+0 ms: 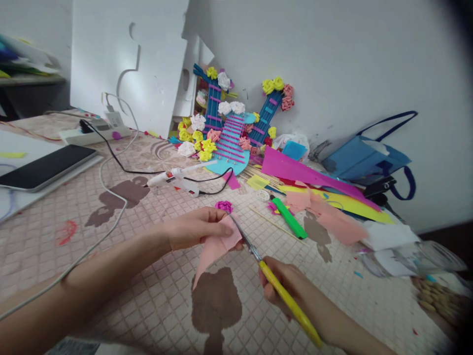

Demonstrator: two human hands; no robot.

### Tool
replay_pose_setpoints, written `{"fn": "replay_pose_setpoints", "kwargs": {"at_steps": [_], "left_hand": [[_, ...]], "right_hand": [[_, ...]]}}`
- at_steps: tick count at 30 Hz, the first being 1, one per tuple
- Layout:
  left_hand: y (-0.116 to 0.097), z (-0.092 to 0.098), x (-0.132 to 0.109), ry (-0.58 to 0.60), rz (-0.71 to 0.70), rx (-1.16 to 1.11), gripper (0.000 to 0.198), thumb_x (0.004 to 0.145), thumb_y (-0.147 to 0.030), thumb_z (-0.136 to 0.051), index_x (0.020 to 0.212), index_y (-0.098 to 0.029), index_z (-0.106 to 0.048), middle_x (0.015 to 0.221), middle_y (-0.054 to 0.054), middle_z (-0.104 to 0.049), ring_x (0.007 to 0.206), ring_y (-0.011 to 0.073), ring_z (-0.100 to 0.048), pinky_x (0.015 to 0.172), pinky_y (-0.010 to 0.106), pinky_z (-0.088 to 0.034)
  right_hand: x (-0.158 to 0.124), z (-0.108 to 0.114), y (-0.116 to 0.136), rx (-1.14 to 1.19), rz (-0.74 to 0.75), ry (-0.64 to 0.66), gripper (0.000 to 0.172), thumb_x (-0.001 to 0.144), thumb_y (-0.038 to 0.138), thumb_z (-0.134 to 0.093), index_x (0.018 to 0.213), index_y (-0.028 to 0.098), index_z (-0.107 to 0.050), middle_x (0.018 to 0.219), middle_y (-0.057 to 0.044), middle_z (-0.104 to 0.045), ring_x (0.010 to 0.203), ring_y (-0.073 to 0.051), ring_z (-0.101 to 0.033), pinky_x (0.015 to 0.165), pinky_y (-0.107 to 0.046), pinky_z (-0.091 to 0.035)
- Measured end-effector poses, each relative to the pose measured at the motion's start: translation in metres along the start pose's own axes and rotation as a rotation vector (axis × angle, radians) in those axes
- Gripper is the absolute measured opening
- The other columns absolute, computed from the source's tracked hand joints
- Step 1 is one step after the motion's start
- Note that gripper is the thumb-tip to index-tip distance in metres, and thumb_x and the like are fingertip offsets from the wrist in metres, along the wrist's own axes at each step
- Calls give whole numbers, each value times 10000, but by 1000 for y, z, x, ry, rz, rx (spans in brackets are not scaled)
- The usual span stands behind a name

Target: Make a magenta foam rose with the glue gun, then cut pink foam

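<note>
Scissors (275,283) with yellow handles sit in the right hand (291,291), whose grip is closed around the handles. The blades point up and away, and their tips meet the far right edge of the pink sheet (218,246). The left hand (195,228) has its grip pinched shut on the top of that pink sheet and holds it just above the desk (111,256), with the sheet's lower corner hanging over a brown print on the cloth. Just beyond the pink sheet lies a small magenta flower (223,206). Farther beyond it is a white glue gun (177,178) with a black cord. Right of the sheet lies a green pen (290,218), then a heap of coloured sheets (332,197). Well beyond the sheet, blue guitars (231,143) trimmed with paper flowers lean at the wall. Far left of it rests a dark tablet (44,167).
</note>
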State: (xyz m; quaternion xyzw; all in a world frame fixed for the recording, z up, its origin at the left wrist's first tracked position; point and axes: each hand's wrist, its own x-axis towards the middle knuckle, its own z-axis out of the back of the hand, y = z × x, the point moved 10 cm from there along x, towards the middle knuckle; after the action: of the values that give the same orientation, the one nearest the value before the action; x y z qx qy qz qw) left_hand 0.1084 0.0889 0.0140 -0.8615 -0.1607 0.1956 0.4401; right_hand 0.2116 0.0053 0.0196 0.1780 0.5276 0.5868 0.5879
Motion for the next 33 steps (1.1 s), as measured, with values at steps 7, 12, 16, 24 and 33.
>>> {"fn": "replay_pose_setpoints", "kwargs": {"at_steps": [7, 12, 16, 24, 33], "left_hand": [[5, 5, 0, -44, 36, 75, 203, 776, -279, -701, 851, -90, -681, 829, 99, -729, 769, 162, -690, 729, 245, -525], [19, 9, 2, -130, 100, 150, 220, 763, -324, -709, 825, -131, -623, 765, 64, -723, 631, 164, -681, 580, 244, -501], [24, 4, 5, -121, 93, 206, 255, 749, -366, -716, 800, -139, -611, 703, 31, -700, 597, 147, -656, 570, 236, -482], [31, 18, 6, -131, 162, 341, 254, 640, -310, -796, 747, -139, -642, 655, -27, -643, 582, 88, -563, 547, 183, -398], [27, 22, 6, -176, 169, 326, 287, 649, -363, -779, 713, -132, -622, 632, -31, -601, 556, 74, -506, 504, 168, -351]], "right_hand": [[7, -5, -35, 223, -82, 7, 586, 760, 784, -390, 793, 201, -439, 492, 96, -351, 364, -46, -281, 331, -170, -295], [26, 12, -23, 291, -16, -139, 521, 740, 688, -560, 838, 187, -458, 598, 70, -448, 415, -45, -378, 378, -174, -356], [46, 17, 0, 312, 45, -202, 403, 665, 452, -743, 830, 188, -486, 652, 72, -469, 478, -53, -434, 429, -181, -400], [62, 25, -6, 393, 104, -225, 260, 691, 287, -699, 827, 195, -498, 641, 76, -494, 446, -51, -439, 389, -173, -368], [73, 24, -20, 682, 250, -187, 289, 796, 441, -648, 798, 212, -470, 469, 99, -456, 359, -66, -421, 370, -183, -365]]}}
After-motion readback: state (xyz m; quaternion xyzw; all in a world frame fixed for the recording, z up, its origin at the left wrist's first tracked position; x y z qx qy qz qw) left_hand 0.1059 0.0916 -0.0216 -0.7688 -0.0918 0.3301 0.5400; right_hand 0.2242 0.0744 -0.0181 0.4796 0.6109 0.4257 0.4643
